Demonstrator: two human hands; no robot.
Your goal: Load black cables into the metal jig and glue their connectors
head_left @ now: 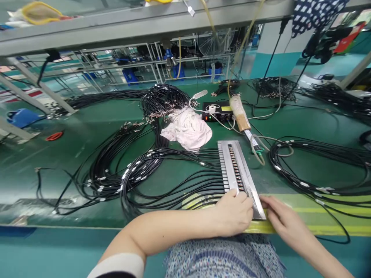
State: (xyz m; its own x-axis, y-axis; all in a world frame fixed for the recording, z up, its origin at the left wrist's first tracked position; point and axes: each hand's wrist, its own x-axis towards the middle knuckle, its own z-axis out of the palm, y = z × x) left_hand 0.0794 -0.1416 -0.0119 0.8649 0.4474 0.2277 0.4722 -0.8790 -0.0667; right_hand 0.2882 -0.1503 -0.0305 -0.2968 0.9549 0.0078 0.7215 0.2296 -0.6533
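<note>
A long metal slotted fixture [245, 170] lies on the bench in front of me, a row of small connector ends set along its middle channel. Black cables [191, 175] enter its slots from the left. My left hand [235, 214] is closed over the near end of the fixture, fingers curled downward; whatever they pinch is hidden beneath them. Against the fixture's right edge, near its front corner, rests my right hand [279, 214], with fingers stretched out and nothing visible in them.
Coiled cable bundles lie left [107, 166] and right [307, 177]. Beyond the fixture are a pink cloth [188, 129], a black control box [217, 112] with lit indicators, and a wrapped-handle tool [240, 114] with a cord. A metal beam [139, 27] crosses above the bench.
</note>
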